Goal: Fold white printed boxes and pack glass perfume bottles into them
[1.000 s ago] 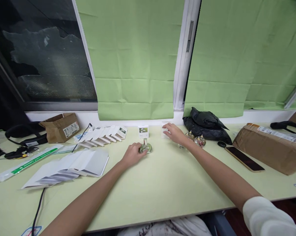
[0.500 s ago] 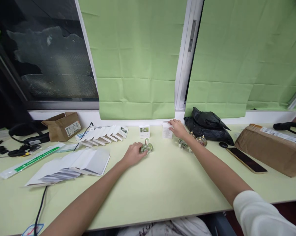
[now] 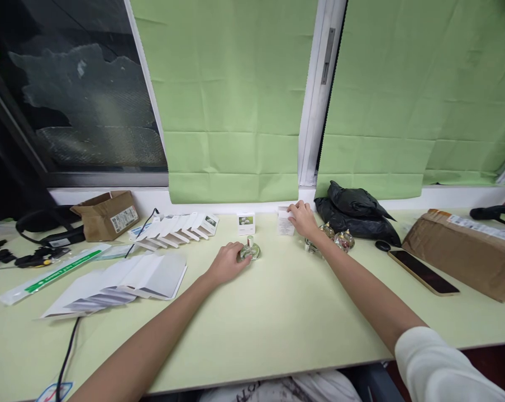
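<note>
My left hand (image 3: 226, 263) rests on the pale green table (image 3: 269, 329) with its fingers around a small round glass bottle (image 3: 249, 251). My right hand (image 3: 303, 219) reaches to the back of the table and grips a small upright white box (image 3: 283, 221) by its right side. A second small white box (image 3: 246, 223) with a picture on its front stands to the left of it. Two more round glass bottles (image 3: 338, 240) sit just right of my right wrist.
Flat white carton blanks (image 3: 127, 282) lie at the left, with a fanned row of folded ones (image 3: 177, 229) behind. A brown open box (image 3: 106, 214), black cables (image 3: 34, 234), a black bag (image 3: 355, 215), a phone (image 3: 423, 271) and a brown parcel (image 3: 466, 251) line the table.
My right hand has moved back from flat over the white box to gripping its right side. My left hand has stayed on the bottle.
</note>
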The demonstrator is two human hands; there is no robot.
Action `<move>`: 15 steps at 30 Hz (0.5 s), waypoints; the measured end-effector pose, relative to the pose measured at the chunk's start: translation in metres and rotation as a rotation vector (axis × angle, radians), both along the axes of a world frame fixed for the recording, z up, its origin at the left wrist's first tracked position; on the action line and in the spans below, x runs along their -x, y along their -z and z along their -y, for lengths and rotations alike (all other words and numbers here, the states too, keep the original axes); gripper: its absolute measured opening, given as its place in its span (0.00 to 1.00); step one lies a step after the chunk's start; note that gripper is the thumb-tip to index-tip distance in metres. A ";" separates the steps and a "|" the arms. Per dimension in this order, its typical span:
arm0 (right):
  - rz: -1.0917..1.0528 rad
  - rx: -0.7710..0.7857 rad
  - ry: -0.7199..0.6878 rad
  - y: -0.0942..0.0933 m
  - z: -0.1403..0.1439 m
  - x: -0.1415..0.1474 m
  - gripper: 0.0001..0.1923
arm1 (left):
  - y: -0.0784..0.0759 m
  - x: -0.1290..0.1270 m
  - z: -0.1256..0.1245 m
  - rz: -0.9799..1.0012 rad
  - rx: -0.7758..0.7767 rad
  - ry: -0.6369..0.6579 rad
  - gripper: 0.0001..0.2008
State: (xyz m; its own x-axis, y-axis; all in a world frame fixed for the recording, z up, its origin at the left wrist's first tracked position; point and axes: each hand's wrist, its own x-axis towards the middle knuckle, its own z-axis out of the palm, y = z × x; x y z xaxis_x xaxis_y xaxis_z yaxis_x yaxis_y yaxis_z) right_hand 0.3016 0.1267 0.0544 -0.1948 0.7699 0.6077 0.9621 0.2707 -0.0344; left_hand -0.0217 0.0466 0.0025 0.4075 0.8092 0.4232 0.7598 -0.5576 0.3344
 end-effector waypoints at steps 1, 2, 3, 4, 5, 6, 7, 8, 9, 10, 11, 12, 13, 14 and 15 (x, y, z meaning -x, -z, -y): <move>-0.004 -0.001 -0.004 0.000 0.001 0.000 0.12 | 0.000 0.000 0.000 0.001 0.001 0.003 0.14; -0.006 -0.001 -0.008 -0.001 0.002 0.001 0.11 | 0.000 0.000 0.000 0.002 0.003 0.005 0.14; -0.007 -0.001 -0.018 -0.001 0.003 0.001 0.09 | -0.001 0.000 0.000 0.002 0.008 0.008 0.14; -0.006 0.001 -0.035 -0.002 0.005 0.001 0.08 | -0.001 0.001 0.000 0.001 0.012 0.009 0.14; -0.002 0.004 -0.056 -0.002 0.007 0.001 0.07 | -0.001 0.001 0.001 0.001 0.016 0.009 0.14; 0.004 0.011 -0.084 -0.003 0.009 0.001 0.05 | -0.001 0.001 0.001 0.001 0.018 0.008 0.15; 0.008 0.020 -0.117 -0.004 0.012 0.001 0.04 | -0.001 0.001 0.001 0.003 0.020 0.008 0.15; 0.010 0.031 -0.152 -0.005 0.016 0.002 0.04 | -0.001 0.001 0.002 0.006 0.021 0.007 0.15; 0.002 0.042 -0.190 -0.006 0.021 0.003 0.03 | -0.001 0.001 0.002 0.008 0.022 0.006 0.16; -0.012 0.053 -0.232 -0.008 0.027 0.004 0.03 | -0.001 0.001 0.003 0.012 0.022 0.005 0.17; -0.035 0.053 -0.262 -0.009 0.033 0.006 0.03 | -0.001 0.001 0.003 0.015 0.024 0.006 0.18; -0.050 0.052 -0.293 -0.011 0.040 0.008 0.04 | -0.001 0.001 0.003 0.019 0.026 0.005 0.18; -0.063 0.053 -0.323 -0.013 0.047 0.010 0.05 | -0.001 0.001 0.004 0.025 0.029 0.004 0.19; -0.086 0.049 -0.343 -0.014 0.055 0.013 0.06 | -0.001 0.001 0.004 0.031 0.034 0.003 0.20; -0.109 0.050 -0.365 -0.016 0.064 0.015 0.06 | -0.001 0.001 0.004 0.039 0.042 0.002 0.20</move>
